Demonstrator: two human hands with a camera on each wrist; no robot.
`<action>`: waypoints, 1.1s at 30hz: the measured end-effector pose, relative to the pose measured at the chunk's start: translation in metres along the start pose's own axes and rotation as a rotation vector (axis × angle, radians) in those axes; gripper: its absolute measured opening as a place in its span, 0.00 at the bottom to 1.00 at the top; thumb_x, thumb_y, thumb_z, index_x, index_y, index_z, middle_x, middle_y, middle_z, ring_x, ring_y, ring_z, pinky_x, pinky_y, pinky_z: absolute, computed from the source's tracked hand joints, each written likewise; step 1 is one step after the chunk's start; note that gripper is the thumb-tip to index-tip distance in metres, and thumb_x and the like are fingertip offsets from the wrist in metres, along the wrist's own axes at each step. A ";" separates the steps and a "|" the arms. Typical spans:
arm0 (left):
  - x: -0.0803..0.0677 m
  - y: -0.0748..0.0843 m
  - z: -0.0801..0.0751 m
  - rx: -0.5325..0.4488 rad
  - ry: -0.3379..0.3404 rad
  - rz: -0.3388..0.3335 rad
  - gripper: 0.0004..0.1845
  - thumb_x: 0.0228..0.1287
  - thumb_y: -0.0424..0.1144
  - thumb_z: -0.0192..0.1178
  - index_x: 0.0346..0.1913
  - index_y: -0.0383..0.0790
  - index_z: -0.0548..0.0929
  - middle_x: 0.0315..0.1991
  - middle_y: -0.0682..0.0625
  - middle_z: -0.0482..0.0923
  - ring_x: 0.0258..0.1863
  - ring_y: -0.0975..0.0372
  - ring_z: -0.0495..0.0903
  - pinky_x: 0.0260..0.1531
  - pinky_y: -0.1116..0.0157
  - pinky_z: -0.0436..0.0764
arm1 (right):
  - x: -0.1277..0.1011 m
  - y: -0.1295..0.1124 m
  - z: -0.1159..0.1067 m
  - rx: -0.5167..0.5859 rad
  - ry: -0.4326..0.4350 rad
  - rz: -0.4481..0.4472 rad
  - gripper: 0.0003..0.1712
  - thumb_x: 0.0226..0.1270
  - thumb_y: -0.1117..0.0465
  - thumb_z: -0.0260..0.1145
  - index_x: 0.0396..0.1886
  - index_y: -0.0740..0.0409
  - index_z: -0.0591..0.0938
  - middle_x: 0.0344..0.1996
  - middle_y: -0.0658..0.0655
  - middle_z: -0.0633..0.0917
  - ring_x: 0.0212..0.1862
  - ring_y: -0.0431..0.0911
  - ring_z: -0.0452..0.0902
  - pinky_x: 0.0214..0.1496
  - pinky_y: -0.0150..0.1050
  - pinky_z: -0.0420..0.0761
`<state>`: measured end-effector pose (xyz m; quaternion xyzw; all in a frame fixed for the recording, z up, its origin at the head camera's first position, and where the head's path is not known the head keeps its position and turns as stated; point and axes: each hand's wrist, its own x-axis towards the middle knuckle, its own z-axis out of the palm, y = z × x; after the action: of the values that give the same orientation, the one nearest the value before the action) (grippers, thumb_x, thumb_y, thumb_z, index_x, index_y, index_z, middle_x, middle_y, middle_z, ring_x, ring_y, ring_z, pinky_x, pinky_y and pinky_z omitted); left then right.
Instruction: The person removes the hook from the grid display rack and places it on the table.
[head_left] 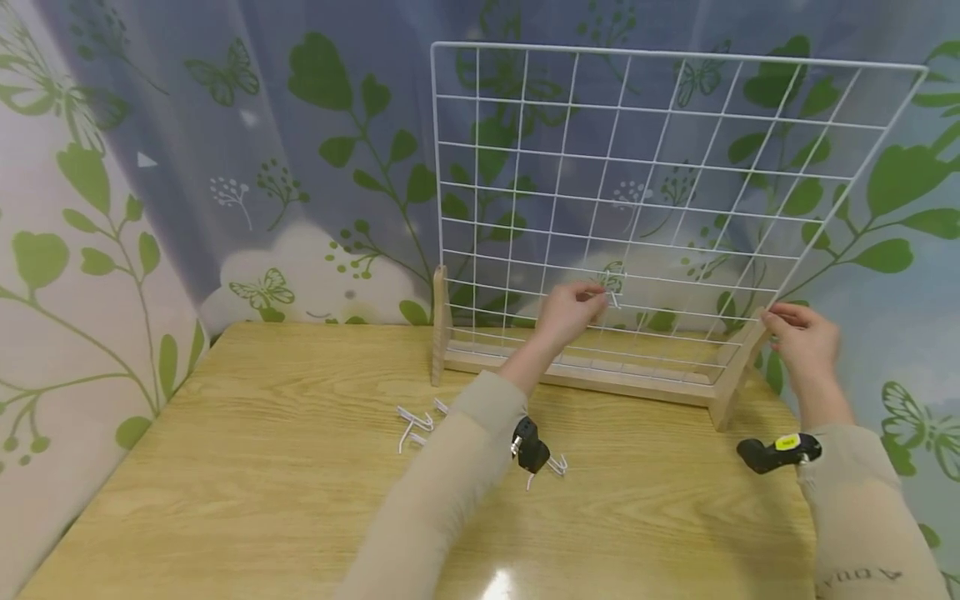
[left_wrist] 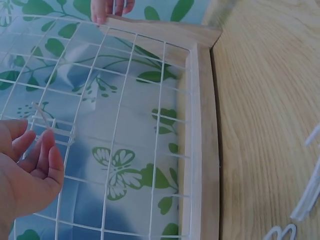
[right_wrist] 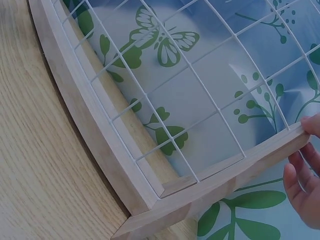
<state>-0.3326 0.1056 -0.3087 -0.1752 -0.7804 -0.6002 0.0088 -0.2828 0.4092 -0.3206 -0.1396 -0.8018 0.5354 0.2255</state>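
**First hook going onto the wire grid**

Up at the lower middle of the grid, the left hand point(head_left: 572, 310) has its fingertips loosely curled around a small white hook point(head_left: 613, 298), which sits on a horizontal wire; the left wrist view shows the fingers point(left_wrist: 44, 150) just at the hook, though whether they pinch it or only touch it I cannot tell for certain. The right hand point(head_left: 801, 332) grips the top of the right wooden upright point(head_left: 738, 367) of the stand, fingers curled round its end, steadying it.

The white wire grid panel point(head_left: 660, 158) stands upright in its wooden base point(head_left: 570, 377), and this hook appears to be the only one on it. Several more spare hooks point(head_left: 414, 423) lie loose on the table near the left forearm, with another by the wrist camera point(head_left: 557, 465), so by my judgement most of the hanging is left to do.

The table point(head_left: 225, 467) is light wood-grain; behind it hang curtains point(head_left: 300, 150) printed with green leaves and butterflies.
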 end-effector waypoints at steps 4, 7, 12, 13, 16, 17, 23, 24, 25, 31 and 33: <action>0.005 0.003 0.003 -0.037 0.017 -0.016 0.13 0.65 0.36 0.56 0.49 0.37 0.82 0.38 0.46 0.82 0.32 0.59 0.80 0.26 0.72 0.74 | 0.001 0.001 0.000 -0.007 0.006 -0.002 0.03 0.65 0.56 0.60 0.36 0.40 0.76 0.30 0.36 0.73 0.33 0.29 0.69 0.29 0.20 0.74; 0.007 0.005 0.007 -0.059 0.029 -0.028 0.12 0.64 0.34 0.58 0.47 0.35 0.82 0.36 0.46 0.82 0.29 0.60 0.79 0.25 0.73 0.74 | 0.001 0.002 0.001 -0.005 0.010 0.005 0.03 0.65 0.56 0.60 0.35 0.40 0.76 0.30 0.37 0.73 0.33 0.29 0.69 0.29 0.20 0.74; 0.009 0.007 0.017 -0.065 0.050 -0.052 0.11 0.63 0.34 0.59 0.47 0.34 0.82 0.34 0.45 0.82 0.24 0.64 0.77 0.23 0.73 0.74 | 0.002 0.002 0.001 0.019 0.007 0.014 0.02 0.65 0.56 0.61 0.35 0.41 0.77 0.29 0.36 0.74 0.33 0.30 0.69 0.29 0.20 0.74; 0.009 0.007 0.018 -0.068 0.055 -0.057 0.11 0.63 0.34 0.59 0.46 0.33 0.82 0.34 0.45 0.82 0.23 0.64 0.76 0.23 0.73 0.74 | 0.002 0.002 0.001 0.028 0.008 0.015 0.03 0.65 0.56 0.61 0.35 0.41 0.77 0.29 0.35 0.74 0.33 0.30 0.70 0.29 0.20 0.74; 0.010 0.009 0.024 -0.093 0.073 -0.075 0.10 0.62 0.33 0.59 0.45 0.32 0.82 0.32 0.44 0.82 0.21 0.64 0.76 0.25 0.71 0.77 | 0.002 0.003 0.001 0.034 0.015 0.013 0.03 0.65 0.57 0.61 0.34 0.40 0.77 0.29 0.35 0.74 0.33 0.29 0.69 0.29 0.19 0.73; 0.010 0.009 0.025 -0.109 0.080 -0.082 0.10 0.62 0.32 0.59 0.44 0.32 0.83 0.31 0.44 0.82 0.21 0.64 0.76 0.26 0.69 0.78 | 0.001 0.003 0.001 0.038 0.016 0.013 0.04 0.65 0.57 0.61 0.34 0.40 0.77 0.29 0.35 0.74 0.33 0.29 0.69 0.28 0.19 0.73; 0.012 0.010 0.030 -0.156 0.129 -0.124 0.09 0.59 0.31 0.61 0.42 0.33 0.83 0.29 0.47 0.81 0.20 0.65 0.74 0.22 0.72 0.75 | 0.001 0.003 0.001 0.029 0.014 -0.006 0.04 0.66 0.59 0.60 0.35 0.42 0.77 0.28 0.34 0.74 0.32 0.29 0.70 0.29 0.19 0.74; 0.012 0.010 0.030 -0.158 0.135 -0.131 0.08 0.59 0.31 0.61 0.42 0.33 0.83 0.28 0.47 0.81 0.19 0.65 0.74 0.21 0.72 0.74 | 0.001 0.002 0.001 0.029 0.015 -0.007 0.04 0.66 0.59 0.60 0.35 0.43 0.77 0.28 0.34 0.74 0.32 0.29 0.70 0.30 0.19 0.74; 0.012 0.010 0.031 -0.169 0.140 -0.135 0.08 0.58 0.30 0.62 0.41 0.33 0.83 0.28 0.47 0.81 0.19 0.65 0.74 0.23 0.72 0.75 | 0.001 0.002 0.001 0.034 0.016 -0.004 0.04 0.66 0.60 0.60 0.35 0.43 0.77 0.28 0.34 0.75 0.32 0.29 0.70 0.30 0.19 0.74; 0.012 0.013 0.037 -0.266 0.168 -0.171 0.08 0.57 0.27 0.62 0.40 0.30 0.83 0.25 0.48 0.79 0.18 0.66 0.73 0.32 0.63 0.81 | 0.000 0.001 0.002 0.024 0.023 0.003 0.06 0.66 0.60 0.60 0.33 0.40 0.76 0.27 0.34 0.74 0.32 0.30 0.69 0.29 0.19 0.73; 0.013 0.014 0.039 -0.297 0.177 -0.184 0.08 0.57 0.26 0.62 0.40 0.30 0.83 0.24 0.47 0.80 0.17 0.67 0.72 0.33 0.63 0.81 | -0.001 0.000 0.002 0.017 0.024 0.002 0.07 0.66 0.59 0.60 0.33 0.39 0.76 0.27 0.34 0.74 0.32 0.30 0.69 0.28 0.19 0.73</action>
<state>-0.3330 0.1482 -0.3039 -0.0490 -0.6922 -0.7200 -0.0036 -0.2832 0.4078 -0.3217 -0.1449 -0.7943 0.5408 0.2359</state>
